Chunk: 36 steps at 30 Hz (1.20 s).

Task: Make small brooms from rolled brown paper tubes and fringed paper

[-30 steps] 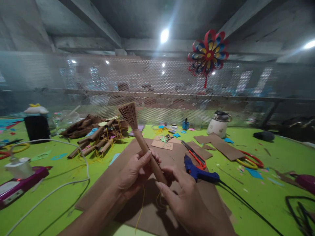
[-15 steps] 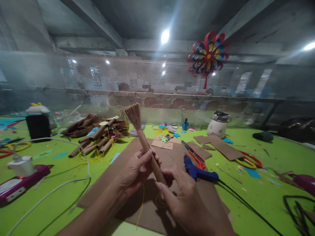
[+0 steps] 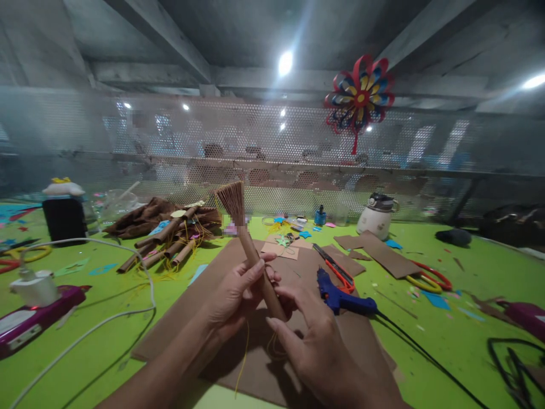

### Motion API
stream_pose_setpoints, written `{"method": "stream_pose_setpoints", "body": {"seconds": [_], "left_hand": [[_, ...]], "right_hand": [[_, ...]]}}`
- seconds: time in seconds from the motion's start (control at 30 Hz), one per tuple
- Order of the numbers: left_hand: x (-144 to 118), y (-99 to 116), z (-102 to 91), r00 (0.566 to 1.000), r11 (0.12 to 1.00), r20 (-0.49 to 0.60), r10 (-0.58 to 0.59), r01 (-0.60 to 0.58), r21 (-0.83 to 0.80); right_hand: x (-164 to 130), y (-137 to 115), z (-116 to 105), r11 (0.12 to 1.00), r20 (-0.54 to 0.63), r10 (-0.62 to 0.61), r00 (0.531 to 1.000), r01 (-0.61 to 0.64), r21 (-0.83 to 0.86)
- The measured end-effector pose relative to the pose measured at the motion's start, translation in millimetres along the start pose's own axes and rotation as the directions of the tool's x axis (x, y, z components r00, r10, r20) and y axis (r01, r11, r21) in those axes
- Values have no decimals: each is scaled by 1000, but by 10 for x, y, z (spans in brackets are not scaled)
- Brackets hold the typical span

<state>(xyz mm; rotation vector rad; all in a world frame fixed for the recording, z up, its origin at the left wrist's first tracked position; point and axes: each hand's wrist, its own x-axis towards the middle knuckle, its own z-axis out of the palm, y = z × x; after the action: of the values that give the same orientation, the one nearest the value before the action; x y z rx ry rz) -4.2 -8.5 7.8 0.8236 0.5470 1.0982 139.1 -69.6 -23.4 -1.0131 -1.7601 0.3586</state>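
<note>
A small broom made of brown paper (image 3: 250, 244) is held tilted, its pleated fan at the top left and its rolled handle running down to the right. My left hand (image 3: 238, 287) is closed round the middle of the handle. At the handle's lower end, the thumb and fingers of my right hand (image 3: 313, 335) grip it. Yellow string (image 3: 247, 358) dangles below the hands. Beneath them lies a brown cardboard sheet (image 3: 183, 324). To the right are a blue glue gun (image 3: 347, 298) and a red utility knife (image 3: 334, 270).
Several similar paper brooms (image 3: 174, 238) are heaped at the left. A purple power strip (image 3: 42, 318) with a white plug and cable stands nearer. On the right are cardboard pieces (image 3: 389, 255), scissors (image 3: 430, 278) and a white bottle (image 3: 376, 216). The glue gun's black cord (image 3: 426, 349) crosses the green table.
The fingers of both hands have shifted slightly on the handle; some left fingers have lifted a little. The broom stays in nearly the same place.
</note>
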Motion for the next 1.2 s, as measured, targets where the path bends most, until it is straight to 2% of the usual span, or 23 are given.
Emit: {"method": "stream_pose_setpoints", "body": {"seconds": [0.13,0.3,0.43,0.57,0.7,0.83,0.97,1.07,1.2], "left_hand": [[14,6,-25,1000,999,15,4,-5,35],[24,-20,-48,999,999,38,-26,24,31],[26,-44,-47,999,999,13,-37,37,27],[22,-12,-46,1000,999,-17,-6,7,34],[28,67,-58,999,999,19,33,-33,5],[52,101,-87,999,998,6,52,-52,25],[53,64,-92,999,996,-41,19,-15,85],[34,7,-62,999,993,-31,-26,29,116],[22,-70,-18,999,990,-20,-43,45,136]], "right_hand": [[6,2,4,999,0,37,999,-37,7],[-9,42,55,1000,-2,-26,1000,26,4],[-13,60,69,999,9,-32,999,32,30],[25,-4,50,972,60,116,991,-126,198],[88,-116,4,870,144,261,954,-297,393],[92,-125,-16,822,212,310,927,-373,430],[39,-34,38,872,183,245,952,-299,388],[36,-2,66,915,181,193,964,-243,321],[81,15,62,963,93,142,985,-159,216]]}}
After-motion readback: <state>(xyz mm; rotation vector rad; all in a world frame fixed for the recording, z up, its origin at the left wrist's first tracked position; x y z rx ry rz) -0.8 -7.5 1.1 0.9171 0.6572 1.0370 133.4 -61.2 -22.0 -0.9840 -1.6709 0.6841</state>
